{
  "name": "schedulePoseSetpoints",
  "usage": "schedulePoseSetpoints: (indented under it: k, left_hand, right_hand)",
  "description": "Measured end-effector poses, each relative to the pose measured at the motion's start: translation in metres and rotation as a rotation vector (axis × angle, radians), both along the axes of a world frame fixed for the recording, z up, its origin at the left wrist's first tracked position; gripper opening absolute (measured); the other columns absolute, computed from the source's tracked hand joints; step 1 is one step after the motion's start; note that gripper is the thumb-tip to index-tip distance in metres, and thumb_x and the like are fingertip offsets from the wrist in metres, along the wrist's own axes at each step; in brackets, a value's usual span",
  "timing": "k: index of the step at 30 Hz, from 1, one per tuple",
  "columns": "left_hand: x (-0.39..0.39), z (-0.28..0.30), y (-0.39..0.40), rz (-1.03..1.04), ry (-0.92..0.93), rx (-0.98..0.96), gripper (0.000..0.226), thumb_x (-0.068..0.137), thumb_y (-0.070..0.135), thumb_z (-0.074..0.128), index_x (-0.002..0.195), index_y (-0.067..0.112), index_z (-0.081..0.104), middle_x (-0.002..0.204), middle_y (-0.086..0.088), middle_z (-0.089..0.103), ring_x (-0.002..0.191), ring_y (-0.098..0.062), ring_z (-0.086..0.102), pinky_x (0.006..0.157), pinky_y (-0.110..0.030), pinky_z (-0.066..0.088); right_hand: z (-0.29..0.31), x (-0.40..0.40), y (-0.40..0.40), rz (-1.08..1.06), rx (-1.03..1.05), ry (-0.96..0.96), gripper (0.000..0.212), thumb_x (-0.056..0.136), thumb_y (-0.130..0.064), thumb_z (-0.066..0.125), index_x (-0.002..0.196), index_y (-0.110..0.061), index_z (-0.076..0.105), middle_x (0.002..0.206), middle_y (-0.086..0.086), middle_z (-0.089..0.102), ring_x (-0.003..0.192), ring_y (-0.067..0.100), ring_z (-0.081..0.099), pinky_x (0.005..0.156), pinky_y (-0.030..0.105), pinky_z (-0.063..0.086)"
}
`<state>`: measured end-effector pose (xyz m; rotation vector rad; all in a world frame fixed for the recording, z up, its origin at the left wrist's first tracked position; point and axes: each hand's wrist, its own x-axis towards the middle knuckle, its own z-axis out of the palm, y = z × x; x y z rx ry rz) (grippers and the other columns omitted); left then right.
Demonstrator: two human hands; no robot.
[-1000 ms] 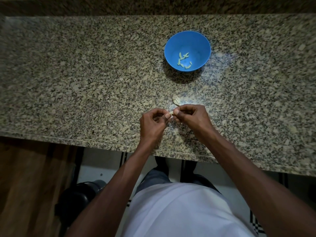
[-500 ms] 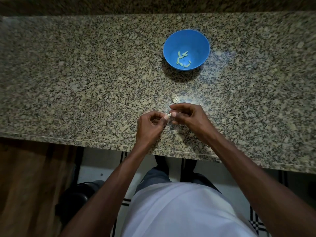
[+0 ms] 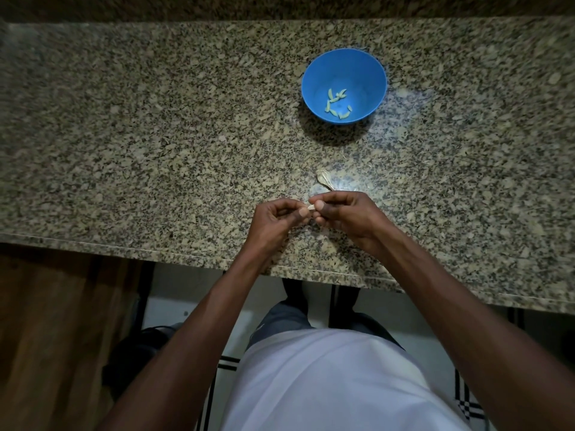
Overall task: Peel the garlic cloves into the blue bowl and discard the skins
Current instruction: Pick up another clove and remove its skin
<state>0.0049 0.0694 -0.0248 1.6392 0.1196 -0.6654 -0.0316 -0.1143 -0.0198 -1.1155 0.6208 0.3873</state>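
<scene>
Little has shifted since the earlier frames: both hands stay together over the near part of the counter (image 3: 130, 144), working one clove, and the bowl stands where it stood.

Left to right:
- Wooden cabinet front (image 3: 46, 337), lower left, dim, cut off by the frame edge.
- Dark rounded object (image 3: 133, 359) on the floor below the counter edge; too dark to identify.
- Left hand (image 3: 273, 219): fingers curled, tips pinching the left end of the garlic clove (image 3: 311, 207).
- Garlic clove: only a pale sliver shows between the two sets of fingertips; whether skin is still on it cannot be told.
- Right hand (image 3: 345, 213): fingers curled, thumb and forefinger clamped on the clove's right end.
- Loose garlic skin (image 3: 324, 179): on the counter just beyond the right hand, its near end hidden by the knuckles.
- Blue bowl (image 3: 367, 73): upright, well apart from the hands, further back.
- Peeled cloves (image 3: 337, 104): several small pale pieces in the bowl's bottom; exact count unclear.
</scene>
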Motion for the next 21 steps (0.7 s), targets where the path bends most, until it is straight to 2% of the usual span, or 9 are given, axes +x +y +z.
schedulePoseSetpoints:
  k: [4, 5, 8, 11, 15, 18, 21]
  left_hand:
    - [0.002, -0.005, 0.001, 0.082, -0.035, 0.098, 0.011, 0.090, 0.010, 0.078, 0.097, 0.002, 0.075, 0.095, -0.013, 0.078, 0.087, -0.028, 0.076, 0.081, -0.040, 0.064]
    - [0.002, -0.006, 0.003, 0.098, -0.041, 0.112, 0.007, 0.090, 0.010, 0.078, 0.095, 0.004, 0.075, 0.097, -0.012, 0.078, 0.090, -0.030, 0.076, 0.081, -0.040, 0.064]
    - [0.002, -0.006, 0.008, 0.055, -0.061, 0.105, 0.012, 0.090, 0.013, 0.079, 0.097, 0.005, 0.074, 0.102, -0.011, 0.077, 0.096, -0.028, 0.076, 0.084, -0.039, 0.064]
    - [0.001, -0.004, 0.003, 0.039, -0.060, 0.115, 0.016, 0.089, 0.013, 0.080, 0.097, 0.001, 0.073, 0.099, -0.011, 0.077, 0.095, -0.024, 0.076, 0.086, -0.042, 0.064]
    - [0.003, -0.003, -0.007, 0.098, -0.070, 0.129, 0.021, 0.087, 0.007, 0.081, 0.094, -0.007, 0.066, 0.100, -0.007, 0.079, 0.092, -0.018, 0.077, 0.082, -0.038, 0.064]
    - [0.004, -0.002, -0.009, 0.115, -0.092, 0.122, 0.019, 0.086, 0.002, 0.080, 0.092, -0.008, 0.065, 0.098, -0.008, 0.078, 0.094, -0.018, 0.077, 0.080, -0.036, 0.065]
    - [0.008, 0.002, -0.007, 0.126, -0.125, 0.131, 0.019, 0.083, 0.003, 0.083, 0.093, -0.005, 0.069, 0.093, -0.008, 0.078, 0.090, -0.019, 0.078, 0.076, -0.029, 0.064]
  right_hand:
    - [-0.001, -0.002, -0.002, -0.082, -0.304, -0.127, 0.014, 0.094, -0.003, 0.073, 0.107, -0.002, 0.077, 0.099, 0.011, 0.079, 0.081, 0.017, 0.074, 0.076, 0.025, 0.062]
    - [-0.002, -0.001, -0.005, -0.105, -0.323, -0.146, 0.015, 0.094, -0.004, 0.074, 0.108, -0.002, 0.077, 0.100, 0.013, 0.078, 0.082, 0.018, 0.074, 0.077, 0.026, 0.062]
    - [-0.001, -0.001, -0.015, -0.111, -0.184, -0.120, 0.019, 0.093, -0.003, 0.074, 0.111, 0.002, 0.075, 0.101, 0.019, 0.077, 0.089, 0.023, 0.075, 0.083, 0.029, 0.063]
    - [0.000, -0.001, -0.019, -0.101, -0.077, -0.069, 0.024, 0.090, 0.001, 0.074, 0.114, 0.002, 0.074, 0.104, 0.018, 0.077, 0.095, 0.025, 0.076, 0.083, 0.030, 0.063]
    - [0.000, -0.007, -0.022, -0.143, -0.090, -0.030, 0.026, 0.088, 0.008, 0.074, 0.113, 0.001, 0.073, 0.109, 0.020, 0.077, 0.101, 0.030, 0.077, 0.087, 0.036, 0.064]
    - [-0.003, -0.014, -0.030, -0.128, -0.213, -0.043, 0.025, 0.087, 0.011, 0.074, 0.110, 0.001, 0.073, 0.104, 0.022, 0.077, 0.096, 0.033, 0.078, 0.088, 0.042, 0.064]
    - [-0.009, -0.014, -0.039, -0.061, -0.463, -0.069, 0.021, 0.089, 0.004, 0.076, 0.108, -0.006, 0.075, 0.097, 0.014, 0.078, 0.088, 0.027, 0.079, 0.083, 0.044, 0.065]
